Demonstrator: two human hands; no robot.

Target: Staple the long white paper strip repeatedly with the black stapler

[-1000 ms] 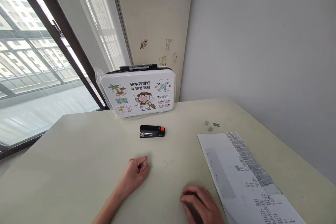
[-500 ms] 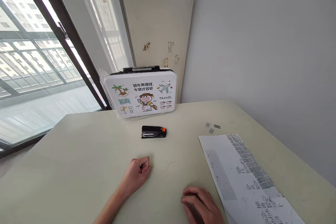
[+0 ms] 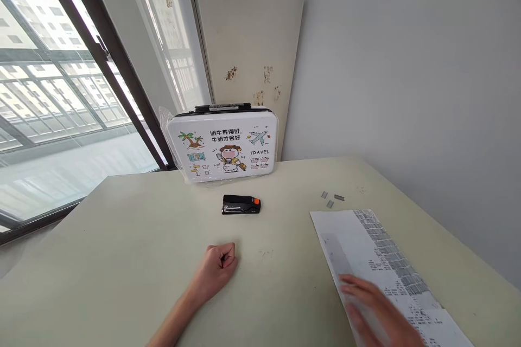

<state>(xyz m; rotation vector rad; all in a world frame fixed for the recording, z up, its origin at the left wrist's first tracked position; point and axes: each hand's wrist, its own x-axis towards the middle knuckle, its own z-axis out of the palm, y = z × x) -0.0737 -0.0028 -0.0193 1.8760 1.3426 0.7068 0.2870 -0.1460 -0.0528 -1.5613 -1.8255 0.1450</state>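
My left hand (image 3: pixel 220 264) rests on the table as a fist, with nothing visible in it. Beyond it lies a black stapler (image 3: pixel 241 205) with an orange patch at its right end. On the right, my right hand (image 3: pixel 376 309) is over the left edge of some printed paper (image 3: pixel 362 249); its fingers are somewhat blurred and apart, and nothing shows between them. Whether it touches the sheet, I cannot tell. Three small strips of staples (image 3: pixel 330 204) lie just past the far edge of the paper.
A white case (image 3: pixel 223 146) with cartoon prints and a black handle stands upright at the back of the pale table (image 3: pixel 122 249). Behind it is a worn cream refrigerator-like cabinet (image 3: pixel 252 27). A window (image 3: pixel 61 92) is at the left, a plain wall (image 3: pixel 399 76) at the right.
My right hand has moved to the right, from the bare tabletop to over the paper. The left fist, stapler and staples stay in place; the view has shifted slightly.
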